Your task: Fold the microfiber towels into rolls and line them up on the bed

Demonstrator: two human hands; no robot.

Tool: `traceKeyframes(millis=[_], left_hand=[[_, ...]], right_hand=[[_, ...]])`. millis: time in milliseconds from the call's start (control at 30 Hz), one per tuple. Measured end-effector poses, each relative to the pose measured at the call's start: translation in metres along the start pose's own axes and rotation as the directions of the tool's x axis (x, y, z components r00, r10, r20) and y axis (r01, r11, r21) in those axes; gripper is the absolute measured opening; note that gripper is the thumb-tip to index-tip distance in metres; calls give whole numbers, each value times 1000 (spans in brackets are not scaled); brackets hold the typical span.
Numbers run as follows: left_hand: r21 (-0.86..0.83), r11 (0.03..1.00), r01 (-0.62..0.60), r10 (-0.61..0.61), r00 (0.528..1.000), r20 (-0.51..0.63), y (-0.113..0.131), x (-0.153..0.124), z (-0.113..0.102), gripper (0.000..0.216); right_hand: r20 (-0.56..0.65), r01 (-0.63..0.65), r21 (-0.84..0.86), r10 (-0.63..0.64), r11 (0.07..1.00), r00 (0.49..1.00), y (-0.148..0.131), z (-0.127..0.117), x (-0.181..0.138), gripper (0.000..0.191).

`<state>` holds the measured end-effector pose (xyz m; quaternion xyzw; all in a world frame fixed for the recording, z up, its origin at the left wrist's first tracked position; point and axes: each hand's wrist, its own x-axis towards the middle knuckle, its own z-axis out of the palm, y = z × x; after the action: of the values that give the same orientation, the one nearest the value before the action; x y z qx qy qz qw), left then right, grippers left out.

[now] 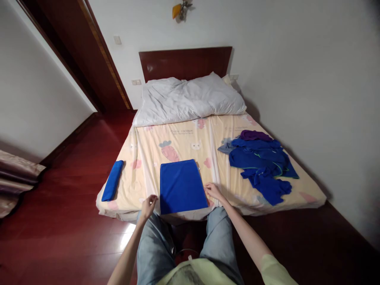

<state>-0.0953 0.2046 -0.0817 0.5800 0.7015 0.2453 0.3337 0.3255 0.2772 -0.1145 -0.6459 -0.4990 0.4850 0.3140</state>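
While the right hand [213, 191] lies, fingers together, on the right edge of the folded blue cloth [181, 185] (pinching or not, I cannot tell), the left hand [148, 206] hangs loosely curled, empty, just beside its near left corner. A rolled blue cloth [113, 180] lies further left; a heap of clothes [261, 164], further right.

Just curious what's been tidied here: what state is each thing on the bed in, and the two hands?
flat cloth: folded, lying flat on the bed.
left cloth: folded narrow, by the bed's left edge.
clothes pile: unfolded, heaped.
duvet: crumpled.
left hand: fingers curled, beside the flat cloth.
right hand: open, at the flat cloth's right edge.
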Motion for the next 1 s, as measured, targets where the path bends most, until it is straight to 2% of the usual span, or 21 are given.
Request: traceKeyframes(millis=[67, 167, 300, 400, 533, 633, 700, 800, 1000], left_hand=[[-10, 998, -60, 59, 996, -62, 15, 36, -4, 31], [21, 989, -145, 146, 985, -92, 39, 98, -5, 31], [103, 971, -215, 225, 970, -96, 58, 175, 2, 32], [203, 944, -259, 277, 959, -65, 55, 214, 10, 31], [264, 907, -329, 331, 943, 38, 37, 235, 20, 27], [254, 899, -357, 351, 934, 68, 25, 239, 22, 21], [239, 910, -340, 338, 940, 51, 21, 240, 22, 20], [246, 930, -273, 279, 960, 10, 22, 244, 20, 20], [325, 926, -192, 205, 979, -6, 31, 255, 18, 20]], right_hand=[[-113, 114, -26, -116, 993, 987, -13, 3, 30, 12], [-158, 162, -163, -187, 973, 970, -35, 10, 79, 24], [-94, 255, -384, -312, 888, 945, -57, 21, 132, 38], [34, 380, -491, -418, 784, 908, -67, 26, 158, 40], [253, 518, -557, -462, 649, 850, -72, 25, 178, 37], [366, 573, -549, -441, 609, 820, -71, 20, 186, 32], [351, 554, -547, -429, 627, 832, -69, 17, 190, 26], [259, 504, -529, -435, 683, 862, -65, 16, 191, 19], [122, 417, -514, -418, 750, 900, -70, 24, 192, 18]])
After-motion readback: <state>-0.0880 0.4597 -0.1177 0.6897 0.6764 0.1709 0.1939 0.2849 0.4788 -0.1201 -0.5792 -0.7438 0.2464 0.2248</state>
